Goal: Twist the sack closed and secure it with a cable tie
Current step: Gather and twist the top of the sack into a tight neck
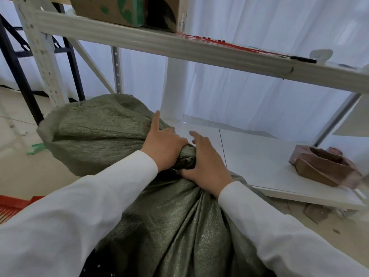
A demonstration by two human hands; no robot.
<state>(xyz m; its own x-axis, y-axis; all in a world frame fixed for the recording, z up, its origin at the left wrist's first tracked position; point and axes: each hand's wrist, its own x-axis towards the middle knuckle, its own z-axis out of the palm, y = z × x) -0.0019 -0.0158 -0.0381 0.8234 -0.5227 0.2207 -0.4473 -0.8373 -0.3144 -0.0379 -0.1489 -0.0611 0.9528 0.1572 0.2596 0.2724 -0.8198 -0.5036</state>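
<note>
Gripping the sack (159, 216) at its twisted neck (186, 158), the left hand (162, 149) and right hand (205, 166) clamp side by side, forefingers lifted.

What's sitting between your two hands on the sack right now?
Only the twisted neck of the green sack: the left hand grips it from one side, the right hand from the other. No cable tie there, in the head view.

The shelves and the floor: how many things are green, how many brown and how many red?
Green: 2, the sack and a scrap on the floor
Brown: 2, the cardboard box and the folded carton
Red: 2, the cable ties and the basket
Total: 6
</note>
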